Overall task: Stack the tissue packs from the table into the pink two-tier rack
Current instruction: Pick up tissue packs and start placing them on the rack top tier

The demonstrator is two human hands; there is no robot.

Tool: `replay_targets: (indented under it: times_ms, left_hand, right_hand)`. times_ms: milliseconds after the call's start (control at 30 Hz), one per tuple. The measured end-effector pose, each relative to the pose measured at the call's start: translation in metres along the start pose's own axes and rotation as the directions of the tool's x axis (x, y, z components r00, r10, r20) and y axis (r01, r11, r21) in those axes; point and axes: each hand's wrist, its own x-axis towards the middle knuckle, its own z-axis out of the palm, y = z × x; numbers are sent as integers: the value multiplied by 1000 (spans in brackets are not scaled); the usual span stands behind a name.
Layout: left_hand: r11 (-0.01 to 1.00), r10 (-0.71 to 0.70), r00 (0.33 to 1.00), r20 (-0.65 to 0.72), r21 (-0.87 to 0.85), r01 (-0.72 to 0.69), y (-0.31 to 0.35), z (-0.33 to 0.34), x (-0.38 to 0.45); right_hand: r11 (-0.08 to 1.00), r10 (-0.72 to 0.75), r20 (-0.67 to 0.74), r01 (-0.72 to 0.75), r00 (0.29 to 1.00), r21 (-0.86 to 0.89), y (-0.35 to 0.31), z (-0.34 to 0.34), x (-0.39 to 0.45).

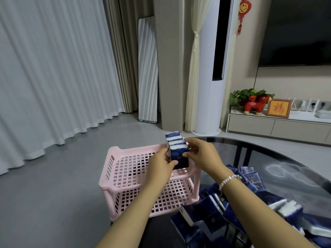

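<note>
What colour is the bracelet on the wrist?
White, like little pearls: the bracelet circles the right wrist, seen in the head view.

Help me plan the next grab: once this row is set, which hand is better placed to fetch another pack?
Probably the right hand: its arm already reaches over the pile of tissue packs on the glass table; the left hand is over the pink rack.

Both bare forearms stretched forward over the pink rack (114, 158), left hand (161, 166) and right hand (202, 154) gripping opposite sides of upright tissue packs (177, 149), right wrist braceleted
</note>
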Motion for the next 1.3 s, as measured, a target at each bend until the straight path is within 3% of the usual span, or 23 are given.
replay_targets:
  times_ms: [367, 667, 967, 1300]
  left_hand:
    - [992, 60, 995, -83, 117, -50, -1, 10, 4]
    - [998, 34, 999, -36, 47, -32, -7, 7, 4]
    - [1000, 21, 999, -44, -17, -22, -6, 6, 3]
    - [998, 30, 999, -26, -50, -31, -8, 6, 1]
  right_hand:
    - [999, 40, -52, -40, 998, 7, 7, 13, -2]
    - [993, 14, 26, -11, 1000, -119, 9, 15, 3]
    - [999, 32, -36, -33, 999, -15, 7, 16, -7]
    - [1000, -8, -78, 7, 997, -13, 6, 20, -17]
